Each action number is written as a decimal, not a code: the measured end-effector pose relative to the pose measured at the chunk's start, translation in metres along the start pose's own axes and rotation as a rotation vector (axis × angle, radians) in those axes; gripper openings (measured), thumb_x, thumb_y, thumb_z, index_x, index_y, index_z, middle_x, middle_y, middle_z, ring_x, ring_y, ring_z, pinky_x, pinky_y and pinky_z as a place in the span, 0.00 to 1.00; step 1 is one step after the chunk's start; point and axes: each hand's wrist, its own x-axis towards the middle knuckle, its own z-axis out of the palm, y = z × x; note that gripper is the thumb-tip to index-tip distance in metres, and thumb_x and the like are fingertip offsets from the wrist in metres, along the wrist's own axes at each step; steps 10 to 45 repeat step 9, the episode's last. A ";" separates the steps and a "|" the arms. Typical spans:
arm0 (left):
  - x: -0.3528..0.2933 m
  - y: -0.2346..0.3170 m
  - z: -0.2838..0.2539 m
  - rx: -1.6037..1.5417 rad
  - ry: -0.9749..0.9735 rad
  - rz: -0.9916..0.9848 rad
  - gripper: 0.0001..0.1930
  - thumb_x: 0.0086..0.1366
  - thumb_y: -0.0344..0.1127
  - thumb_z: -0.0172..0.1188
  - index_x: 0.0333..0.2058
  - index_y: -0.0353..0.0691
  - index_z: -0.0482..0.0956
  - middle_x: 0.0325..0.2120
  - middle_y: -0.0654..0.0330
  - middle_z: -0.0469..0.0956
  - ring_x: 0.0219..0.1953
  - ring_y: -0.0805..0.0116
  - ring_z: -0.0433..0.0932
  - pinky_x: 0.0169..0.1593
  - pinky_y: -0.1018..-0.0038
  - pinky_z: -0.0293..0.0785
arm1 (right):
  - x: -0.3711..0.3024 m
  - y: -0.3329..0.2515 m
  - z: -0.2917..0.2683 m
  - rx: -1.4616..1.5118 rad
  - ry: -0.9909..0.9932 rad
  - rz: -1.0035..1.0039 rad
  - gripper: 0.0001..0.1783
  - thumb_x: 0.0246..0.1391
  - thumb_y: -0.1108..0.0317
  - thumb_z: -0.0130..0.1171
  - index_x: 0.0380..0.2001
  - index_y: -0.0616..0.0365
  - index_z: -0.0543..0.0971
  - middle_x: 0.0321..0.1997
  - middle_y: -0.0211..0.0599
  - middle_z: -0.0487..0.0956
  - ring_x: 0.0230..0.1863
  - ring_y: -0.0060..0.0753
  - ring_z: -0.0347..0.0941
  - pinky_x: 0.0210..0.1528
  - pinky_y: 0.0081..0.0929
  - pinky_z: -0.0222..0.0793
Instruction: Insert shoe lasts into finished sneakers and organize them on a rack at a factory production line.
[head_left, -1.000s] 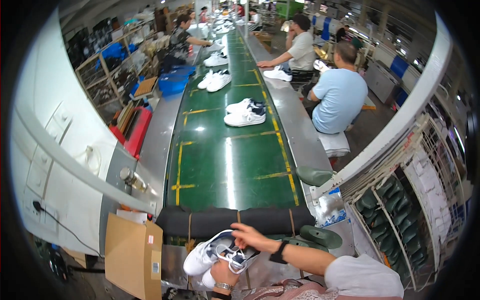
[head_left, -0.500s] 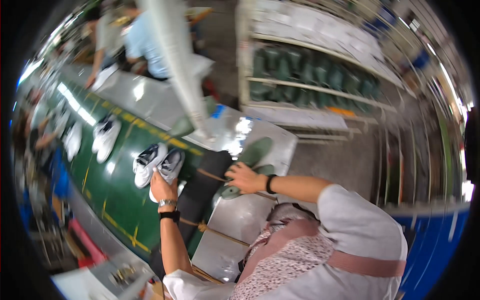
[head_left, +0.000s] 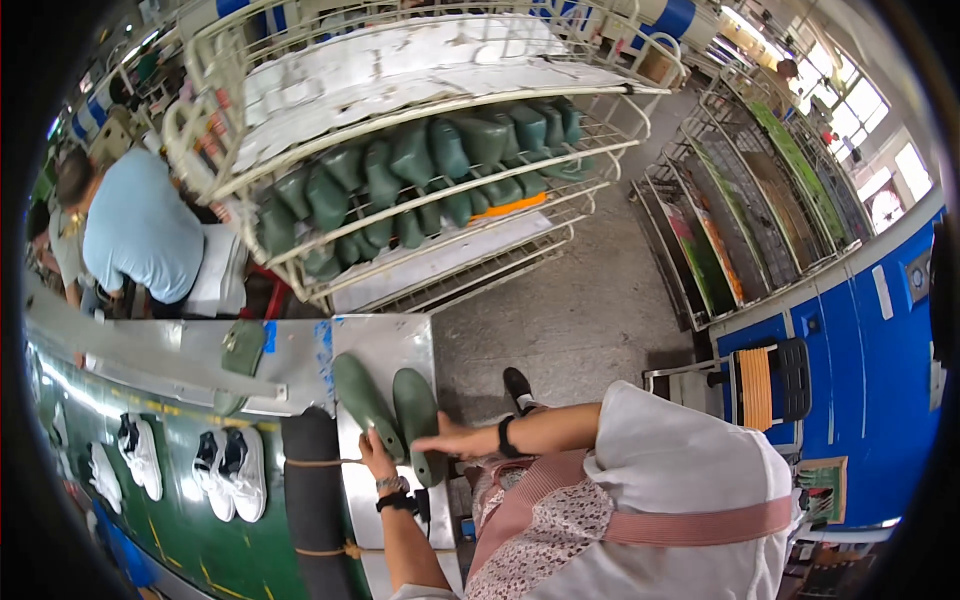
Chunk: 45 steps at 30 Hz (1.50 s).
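Observation:
Two green shoe lasts lie side by side on the metal tabletop (head_left: 385,335), toes pointing away from me. My left hand (head_left: 377,458) is closed at the heel end of the left shoe last (head_left: 360,393). Across the heel part of the right shoe last (head_left: 414,400) reaches my right hand (head_left: 452,440), its fingers stretched out and not wrapped round anything. Whether its fingertips touch the last I cannot tell. To the left, a pair of white sneakers with dark linings (head_left: 242,480) stands on the green conveyor belt (head_left: 185,535).
A dark padded roll (head_left: 308,490), tied with cord, lies between belt and tabletop. Another green last (head_left: 243,348) rests farther left. Ahead stands a wire rack (head_left: 330,215) holding several lasts. A seated person in light blue (head_left: 145,230) works at left. A chair (head_left: 770,385) stands right.
My view has swung right toward the rack. My left hand has left the sneakers on the belt and come to the left last. My right hand now extends over the right last.

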 end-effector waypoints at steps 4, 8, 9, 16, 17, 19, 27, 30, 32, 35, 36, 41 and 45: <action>-0.024 0.021 0.024 -0.091 -0.035 -0.200 0.32 0.65 0.52 0.68 0.52 0.24 0.75 0.43 0.49 0.80 0.41 0.64 0.79 0.46 0.67 0.77 | 0.027 0.028 -0.022 -0.147 -0.044 -0.085 0.83 0.40 0.38 0.74 0.71 0.69 0.21 0.74 0.69 0.54 0.74 0.56 0.57 0.69 0.36 0.62; -0.071 -0.004 0.064 -0.305 0.100 -0.127 0.32 0.64 0.48 0.70 0.55 0.25 0.75 0.51 0.50 0.80 0.50 0.57 0.79 0.56 0.62 0.75 | -0.002 0.026 -0.089 -0.137 -0.205 -0.257 0.78 0.42 0.41 0.73 0.74 0.64 0.26 0.75 0.66 0.54 0.74 0.55 0.57 0.72 0.33 0.57; -0.078 0.015 0.080 0.144 0.152 -0.158 0.42 0.62 0.51 0.71 0.65 0.26 0.67 0.56 0.44 0.77 0.62 0.57 0.71 0.68 0.59 0.61 | -0.020 0.008 -0.123 -0.164 -0.214 -0.261 0.77 0.44 0.41 0.72 0.74 0.63 0.27 0.76 0.64 0.53 0.75 0.54 0.56 0.72 0.32 0.57; -0.078 0.015 0.080 0.144 0.152 -0.158 0.42 0.62 0.51 0.71 0.65 0.26 0.67 0.56 0.44 0.77 0.62 0.57 0.71 0.68 0.59 0.61 | -0.020 0.008 -0.123 -0.164 -0.214 -0.261 0.77 0.44 0.41 0.72 0.74 0.63 0.27 0.76 0.64 0.53 0.75 0.54 0.56 0.72 0.32 0.57; -0.078 0.015 0.080 0.144 0.152 -0.158 0.42 0.62 0.51 0.71 0.65 0.26 0.67 0.56 0.44 0.77 0.62 0.57 0.71 0.68 0.59 0.61 | -0.020 0.008 -0.123 -0.164 -0.214 -0.261 0.77 0.44 0.41 0.72 0.74 0.63 0.27 0.76 0.64 0.53 0.75 0.54 0.56 0.72 0.32 0.57; -0.078 0.015 0.080 0.144 0.152 -0.158 0.42 0.62 0.51 0.71 0.65 0.26 0.67 0.56 0.44 0.77 0.62 0.57 0.71 0.68 0.59 0.61 | -0.020 0.008 -0.123 -0.164 -0.214 -0.261 0.77 0.44 0.41 0.72 0.74 0.63 0.27 0.76 0.64 0.53 0.75 0.54 0.56 0.72 0.32 0.57; -0.078 0.015 0.080 0.144 0.152 -0.158 0.42 0.62 0.51 0.71 0.65 0.26 0.67 0.56 0.44 0.77 0.62 0.57 0.71 0.68 0.59 0.61 | -0.020 0.008 -0.123 -0.164 -0.214 -0.261 0.77 0.44 0.41 0.72 0.74 0.63 0.27 0.76 0.64 0.53 0.75 0.54 0.56 0.72 0.32 0.57; -0.078 0.015 0.080 0.144 0.152 -0.158 0.42 0.62 0.51 0.71 0.65 0.26 0.67 0.56 0.44 0.77 0.62 0.57 0.71 0.68 0.59 0.61 | -0.020 0.008 -0.123 -0.164 -0.214 -0.261 0.77 0.44 0.41 0.72 0.74 0.63 0.27 0.76 0.64 0.53 0.75 0.54 0.56 0.72 0.32 0.57; -0.078 0.015 0.080 0.144 0.152 -0.158 0.42 0.62 0.51 0.71 0.65 0.26 0.67 0.56 0.44 0.77 0.62 0.57 0.71 0.68 0.59 0.61 | -0.020 0.008 -0.123 -0.164 -0.214 -0.261 0.77 0.44 0.41 0.72 0.74 0.63 0.27 0.76 0.64 0.53 0.75 0.54 0.56 0.72 0.32 0.57; -0.078 0.015 0.080 0.144 0.152 -0.158 0.42 0.62 0.51 0.71 0.65 0.26 0.67 0.56 0.44 0.77 0.62 0.57 0.71 0.68 0.59 0.61 | -0.020 0.008 -0.123 -0.164 -0.214 -0.261 0.77 0.44 0.41 0.72 0.74 0.63 0.27 0.76 0.64 0.53 0.75 0.54 0.56 0.72 0.32 0.57; -0.078 0.015 0.080 0.144 0.152 -0.158 0.42 0.62 0.51 0.71 0.65 0.26 0.67 0.56 0.44 0.77 0.62 0.57 0.71 0.68 0.59 0.61 | -0.020 0.008 -0.123 -0.164 -0.214 -0.261 0.77 0.44 0.41 0.72 0.74 0.63 0.27 0.76 0.64 0.53 0.75 0.54 0.56 0.72 0.32 0.57; -0.078 0.015 0.080 0.144 0.152 -0.158 0.42 0.62 0.51 0.71 0.65 0.26 0.67 0.56 0.44 0.77 0.62 0.57 0.71 0.68 0.59 0.61 | -0.020 0.008 -0.123 -0.164 -0.214 -0.261 0.77 0.44 0.41 0.72 0.74 0.63 0.27 0.76 0.64 0.53 0.75 0.54 0.56 0.72 0.32 0.57; -0.078 0.015 0.080 0.144 0.152 -0.158 0.42 0.62 0.51 0.71 0.65 0.26 0.67 0.56 0.44 0.77 0.62 0.57 0.71 0.68 0.59 0.61 | -0.020 0.008 -0.123 -0.164 -0.214 -0.261 0.77 0.44 0.41 0.72 0.74 0.63 0.27 0.76 0.64 0.53 0.75 0.54 0.56 0.72 0.32 0.57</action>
